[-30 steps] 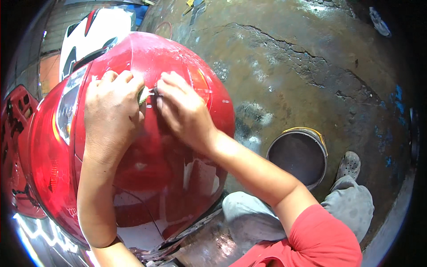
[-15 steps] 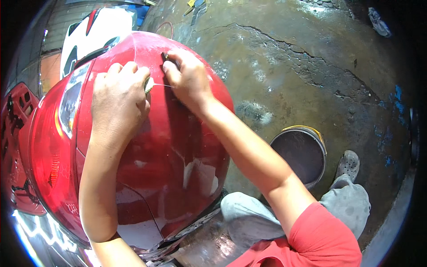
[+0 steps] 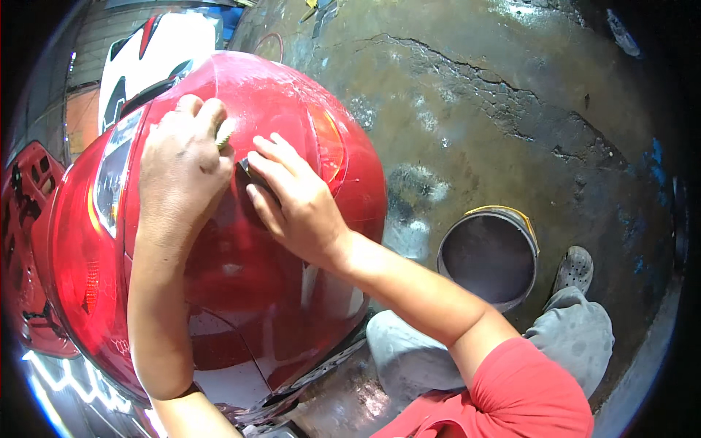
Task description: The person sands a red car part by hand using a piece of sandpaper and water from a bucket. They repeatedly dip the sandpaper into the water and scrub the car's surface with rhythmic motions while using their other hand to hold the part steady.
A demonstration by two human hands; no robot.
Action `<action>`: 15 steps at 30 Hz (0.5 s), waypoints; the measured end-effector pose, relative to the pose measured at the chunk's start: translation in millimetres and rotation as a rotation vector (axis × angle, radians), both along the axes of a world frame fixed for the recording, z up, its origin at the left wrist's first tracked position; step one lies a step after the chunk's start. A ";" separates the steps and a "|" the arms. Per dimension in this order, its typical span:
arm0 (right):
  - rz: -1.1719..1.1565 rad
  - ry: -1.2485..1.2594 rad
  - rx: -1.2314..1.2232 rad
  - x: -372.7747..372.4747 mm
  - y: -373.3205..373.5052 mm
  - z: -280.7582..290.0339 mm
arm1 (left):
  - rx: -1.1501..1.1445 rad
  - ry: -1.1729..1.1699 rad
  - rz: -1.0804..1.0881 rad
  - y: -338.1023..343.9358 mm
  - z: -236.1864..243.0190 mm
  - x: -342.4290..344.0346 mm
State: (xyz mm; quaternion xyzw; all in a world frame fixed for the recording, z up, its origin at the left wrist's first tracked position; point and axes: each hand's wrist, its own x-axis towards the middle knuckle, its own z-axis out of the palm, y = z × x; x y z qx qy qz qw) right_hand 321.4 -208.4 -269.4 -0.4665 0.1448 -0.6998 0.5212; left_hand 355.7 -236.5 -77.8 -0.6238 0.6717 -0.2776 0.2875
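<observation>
A red car bumper (image 3: 241, 281) with a wet sheen fills the left and middle of the view. My left hand (image 3: 182, 160) is closed round a small object with a pale green ribbed part (image 3: 223, 133); most of it is hidden in my palm. Just right of it, my right hand (image 3: 296, 201) presses a thin dark flat piece (image 3: 244, 169) against the bumper, fingers bent over it. How far that piece extends under the fingers cannot be seen. An orange-red reflector (image 3: 328, 146) shows beyond my right hand.
A bucket (image 3: 488, 257) of greyish liquid with a yellow handle stands right of the car, near my foot in a grey clog (image 3: 574, 271). The wet concrete floor (image 3: 467, 139) is cracked. Behind are a white car (image 3: 157, 62) and, far left, a red panel (image 3: 25, 190).
My right hand has slid nearer and slightly left over the bumper, uncovering the reflector. My left hand has shifted slightly left. The thin pale line between the hands no longer shows.
</observation>
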 end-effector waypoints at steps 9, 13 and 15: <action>-0.007 0.027 -0.010 -4.1 -4.5 2.1 | -0.060 0.003 0.059 -1.4 0.4 6.3; -0.133 -0.007 -0.034 12.2 -58.1 -23.9 | 0.000 -0.056 -0.163 -8.7 -4.2 10.9; 0.072 0.114 0.302 23.1 -112.6 -41.8 | -0.016 -0.029 -0.025 -14.1 -2.4 5.1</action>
